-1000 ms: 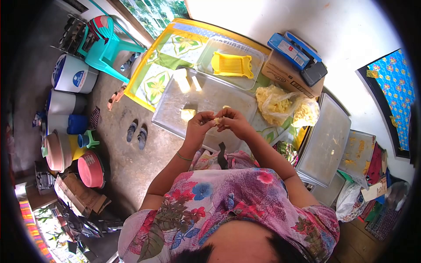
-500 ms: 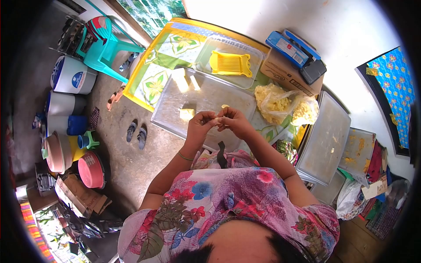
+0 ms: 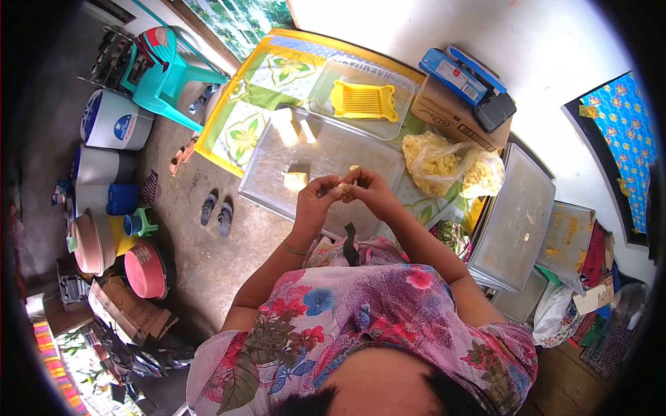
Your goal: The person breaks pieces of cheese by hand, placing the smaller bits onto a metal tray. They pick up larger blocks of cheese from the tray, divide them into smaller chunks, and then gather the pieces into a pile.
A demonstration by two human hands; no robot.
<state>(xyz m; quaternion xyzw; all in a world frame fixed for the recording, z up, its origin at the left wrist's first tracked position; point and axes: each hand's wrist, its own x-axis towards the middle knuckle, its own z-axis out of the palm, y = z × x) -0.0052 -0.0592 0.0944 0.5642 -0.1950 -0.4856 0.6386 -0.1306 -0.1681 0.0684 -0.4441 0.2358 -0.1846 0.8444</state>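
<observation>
Yellowish piece (image 3: 343, 188), small and partly hidden, is pinched by the left hand (image 3: 315, 199) and right hand (image 3: 372, 193).

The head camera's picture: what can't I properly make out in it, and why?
Small pale piece: head view; mostly covered by the left hand and right hand, so its full shape is hidden.
Tray: head view; its near side is partly covered by the hands and forearms.
Label writing: head view; too small to read.
Blue flowered cloth: head view; right side lost in the dark lens border.
</observation>
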